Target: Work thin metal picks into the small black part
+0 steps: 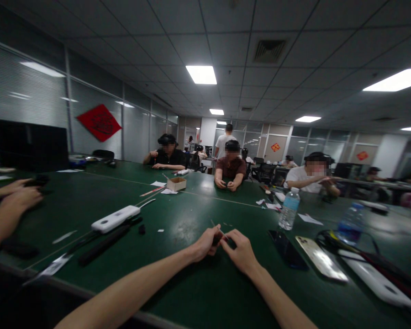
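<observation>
Above the green table (pixel 192 292), my two hands meet almost fingertip to fingertip. My left hand (pixel 206 243) is closed, pinching a thin pale stick (pixel 222 233) between thumb and forefinger. One end of it points up and away from me, too fine to name more exactly. My right hand (pixel 240 252) is also closed in a pinch at the stick's near end, its fingertips just touching or very close to my left ones. The curled lower fingers of my left hand are partly hidden.
To the left lie a white power strip (pixel 116 218) and a black bar (pixel 104 244). On the right are a dark phone (pixel 287 249), a gold phone (pixel 320 258) and a water bottle (pixel 289 210). A small box (pixel 176 184) stands farther off; co-workers sit around.
</observation>
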`<state>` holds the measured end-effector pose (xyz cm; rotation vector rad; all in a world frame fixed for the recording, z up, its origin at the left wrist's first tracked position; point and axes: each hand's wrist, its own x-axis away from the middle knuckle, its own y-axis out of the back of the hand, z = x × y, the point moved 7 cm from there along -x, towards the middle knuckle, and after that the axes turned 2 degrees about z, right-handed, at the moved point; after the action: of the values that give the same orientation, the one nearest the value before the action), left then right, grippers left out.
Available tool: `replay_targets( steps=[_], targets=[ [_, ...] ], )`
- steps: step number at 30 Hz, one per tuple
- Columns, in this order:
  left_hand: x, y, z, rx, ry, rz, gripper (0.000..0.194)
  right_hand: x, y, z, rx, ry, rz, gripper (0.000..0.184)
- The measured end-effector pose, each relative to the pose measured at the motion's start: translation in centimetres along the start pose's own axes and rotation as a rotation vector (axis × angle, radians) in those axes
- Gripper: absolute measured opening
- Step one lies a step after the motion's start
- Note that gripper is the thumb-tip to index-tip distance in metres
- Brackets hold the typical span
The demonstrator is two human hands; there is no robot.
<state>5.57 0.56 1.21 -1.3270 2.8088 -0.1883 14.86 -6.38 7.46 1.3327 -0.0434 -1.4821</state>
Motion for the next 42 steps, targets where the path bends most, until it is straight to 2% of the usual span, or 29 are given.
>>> replay_targets(
  steps=[14,21,31,36,42],
  targets=[
    [-0.5,0.2,0.4,0.023,-0.017,0.037,0.055,-0.1,0.1,0.3,-0.010,0.012,-0.008,0.012],
    [-0.3,0.3,0.3,-0.012,-0.012,0.006,0.055,-0.1,-0.1,0.2,-0.008,0.012,-0.003,0.012],
    [-0.1,-0.5,0.0,0.100,-0.001,0.116,0.050,0.2,-0.4,0.2,-0.010,0.032,0.016,0.009],
    [-0.6,-0.4,0.1,0.123,-0.053,0.115,0.050,0.4,-1.2,0.6,-0.022,0.096,0.061,0.017],
    [-0.7,-0.6,0.2,0.178,-0.088,0.184,0.044,0.4,-1.5,0.4,0.011,0.102,0.063,0.022]
  ],
)
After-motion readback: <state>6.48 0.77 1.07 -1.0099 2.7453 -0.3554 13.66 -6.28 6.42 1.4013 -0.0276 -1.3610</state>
